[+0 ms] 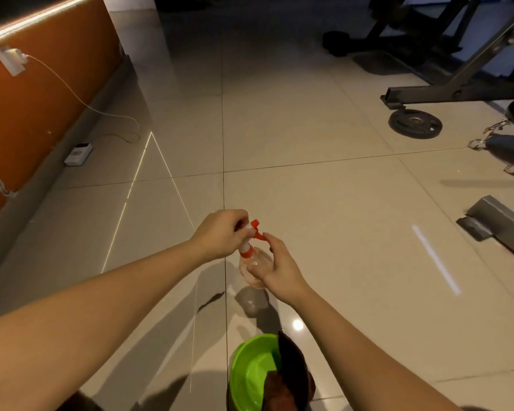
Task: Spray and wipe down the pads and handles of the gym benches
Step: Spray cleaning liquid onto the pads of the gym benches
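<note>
One spray bottle (255,258), held mid-frame: left hand (220,235) pinches its orange-white head, right hand (278,266) grips its clear body. At six o'clock, one green bowl (248,375) holding one brown cloth (291,378). At two o'clock, one weight plate (415,123).

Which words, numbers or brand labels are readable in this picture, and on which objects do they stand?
None can be read.
Weight plate: marks near its hub, too blurred.
White box: any marks too small.
Spray bottle: no label visible.
</note>
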Available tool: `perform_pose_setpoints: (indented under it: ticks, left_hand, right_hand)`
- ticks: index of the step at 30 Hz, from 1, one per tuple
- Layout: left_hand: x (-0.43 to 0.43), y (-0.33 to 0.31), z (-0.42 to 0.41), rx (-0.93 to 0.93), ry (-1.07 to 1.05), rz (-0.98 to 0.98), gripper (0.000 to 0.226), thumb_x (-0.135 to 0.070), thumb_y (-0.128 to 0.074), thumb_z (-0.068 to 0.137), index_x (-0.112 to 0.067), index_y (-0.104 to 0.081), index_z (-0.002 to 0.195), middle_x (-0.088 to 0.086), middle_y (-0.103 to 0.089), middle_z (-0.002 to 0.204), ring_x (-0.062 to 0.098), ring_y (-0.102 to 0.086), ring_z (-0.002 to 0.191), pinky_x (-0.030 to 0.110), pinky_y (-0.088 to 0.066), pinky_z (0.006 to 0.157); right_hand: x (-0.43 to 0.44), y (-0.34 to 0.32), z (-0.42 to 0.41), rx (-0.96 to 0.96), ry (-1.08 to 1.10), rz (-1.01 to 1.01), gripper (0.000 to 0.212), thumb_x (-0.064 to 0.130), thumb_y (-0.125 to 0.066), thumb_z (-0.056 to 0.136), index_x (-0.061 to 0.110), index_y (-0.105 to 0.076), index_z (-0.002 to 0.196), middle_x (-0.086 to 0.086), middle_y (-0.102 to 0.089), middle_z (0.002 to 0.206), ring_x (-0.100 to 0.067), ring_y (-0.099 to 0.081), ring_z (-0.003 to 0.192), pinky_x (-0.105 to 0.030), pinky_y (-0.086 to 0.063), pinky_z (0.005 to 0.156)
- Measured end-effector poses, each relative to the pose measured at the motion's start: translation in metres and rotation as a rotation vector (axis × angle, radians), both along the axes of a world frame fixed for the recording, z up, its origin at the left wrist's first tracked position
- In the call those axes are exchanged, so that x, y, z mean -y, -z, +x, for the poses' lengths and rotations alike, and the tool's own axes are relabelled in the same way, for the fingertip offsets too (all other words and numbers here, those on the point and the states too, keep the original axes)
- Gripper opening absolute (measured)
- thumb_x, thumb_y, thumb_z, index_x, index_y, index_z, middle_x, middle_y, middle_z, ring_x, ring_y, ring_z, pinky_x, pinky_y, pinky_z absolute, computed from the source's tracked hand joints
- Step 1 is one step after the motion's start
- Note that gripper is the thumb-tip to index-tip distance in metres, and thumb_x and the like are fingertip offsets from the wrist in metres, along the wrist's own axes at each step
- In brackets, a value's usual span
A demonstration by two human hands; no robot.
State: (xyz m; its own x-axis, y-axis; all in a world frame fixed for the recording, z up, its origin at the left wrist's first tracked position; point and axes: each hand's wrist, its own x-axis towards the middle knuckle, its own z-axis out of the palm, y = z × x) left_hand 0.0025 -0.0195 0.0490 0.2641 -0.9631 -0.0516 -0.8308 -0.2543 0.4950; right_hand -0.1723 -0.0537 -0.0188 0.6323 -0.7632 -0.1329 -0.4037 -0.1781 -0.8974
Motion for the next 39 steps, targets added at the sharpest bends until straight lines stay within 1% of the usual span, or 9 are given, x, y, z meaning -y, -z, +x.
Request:
perform_pose_setpoints:
  ticks: [3,5,8,12,22,27,33,36,39]
  left_hand:
    - [-0.002,-0.083,-0.016,-0.107,-0.041,-0.046,0.025,-0.038,-0.066,0.096,-0.020,-0.062,0.080,-0.003,-0.062,0.076,0.017,-0.058,0.073,0.034,-0.048,0.065]
    - [-0.003,-0.149,-0.030,-0.179,-0.050,-0.061,0.027,-0.038,-0.068,0.095,-0.020,-0.061,0.077,-0.003,-0.060,0.072,0.016,-0.055,0.069,0.031,-0.044,0.062]
    - [0.000,-0.259,-0.049,-0.247,-0.033,-0.055,0.027,-0.036,-0.069,0.094,-0.016,-0.064,0.078,0.003,-0.062,0.074,0.020,-0.058,0.069,0.040,-0.052,0.065]
    - [0.007,-0.418,-0.068,-0.262,0.061,-0.021,0.027,-0.036,-0.070,0.094,-0.013,-0.065,0.081,0.012,-0.067,0.083,0.031,-0.067,0.079,0.053,-0.060,0.070]
    - [0.024,-0.735,-0.126,-0.313,0.292,0.005,0.027,-0.031,-0.074,0.093,-0.006,-0.069,0.085,0.011,-0.071,0.081,0.020,-0.068,0.071,0.029,-0.058,0.062]
    - [0.046,-0.799,-0.174,-0.298,0.379,0.006,0.024,-0.031,-0.077,0.090,-0.010,-0.072,0.079,0.006,-0.072,0.075,0.013,-0.068,0.066,0.023,-0.056,0.058]
    - [0.085,-0.805,-0.246,-0.447,0.385,-0.006,0.024,-0.035,-0.071,0.094,-0.011,-0.074,0.091,0.003,-0.075,0.083,0.008,-0.069,0.070,0.020,-0.056,0.061]
    - [0.115,-0.787,-0.269,-0.488,0.280,0.017,0.014,-0.015,-0.058,0.099,-0.016,-0.071,0.094,0.007,-0.072,0.093,0.016,-0.067,0.082,0.028,-0.054,0.072]
    - [0.143,-0.766,-0.287,-0.475,0.219,0.138,0.024,0.001,-0.055,0.094,-0.016,-0.070,0.100,0.007,-0.070,0.103,0.017,-0.065,0.092,0.027,-0.053,0.076]
  right_hand:
    - [-0.007,-0.074,-0.021,-0.039,0.029,-0.178,0.084,0.044,-0.073,0.089,0.027,-0.028,0.157,0.003,-0.022,0.165,-0.016,-0.032,0.148,-0.035,-0.036,0.115]
    - [-0.011,-0.135,-0.035,-0.041,0.059,-0.254,0.087,0.051,-0.073,0.085,0.028,-0.028,0.156,0.006,-0.025,0.164,-0.017,-0.040,0.142,-0.041,-0.043,0.111]
    - [-0.019,-0.238,-0.047,-0.008,0.142,-0.327,0.082,0.050,-0.076,0.083,0.028,-0.034,0.149,0.013,-0.036,0.153,-0.009,-0.060,0.116,-0.044,-0.055,0.091]
    - [-0.027,-0.389,-0.062,-0.004,0.289,-0.404,0.067,0.046,-0.080,0.083,0.026,-0.044,0.136,0.014,-0.044,0.139,-0.001,-0.058,0.094,-0.037,-0.057,0.077]
    - [-0.038,-0.688,-0.104,-0.082,0.563,-0.472,0.073,0.060,-0.080,0.077,0.030,-0.042,0.131,0.015,-0.052,0.125,-0.005,-0.059,0.085,-0.032,-0.054,0.070]
    - [-0.031,-0.759,-0.143,-0.072,0.677,-0.428,0.062,0.053,-0.080,0.078,0.031,-0.048,0.128,0.018,-0.054,0.118,-0.001,-0.055,0.082,-0.030,-0.051,0.073]
    - [0.015,-0.767,-0.215,-0.010,0.766,-0.335,0.061,0.056,-0.080,0.075,0.032,-0.054,0.125,0.016,-0.059,0.113,-0.004,-0.060,0.086,-0.034,-0.054,0.074]
    - [0.055,-0.758,-0.258,0.006,0.778,-0.246,0.063,0.065,-0.077,0.069,0.037,-0.054,0.119,0.013,-0.064,0.111,-0.010,-0.064,0.090,-0.041,-0.058,0.077]
    - [0.096,-0.758,-0.298,-0.018,0.764,-0.209,0.064,0.064,-0.079,0.069,0.036,-0.055,0.121,0.014,-0.063,0.114,-0.013,-0.064,0.098,-0.043,-0.057,0.083]
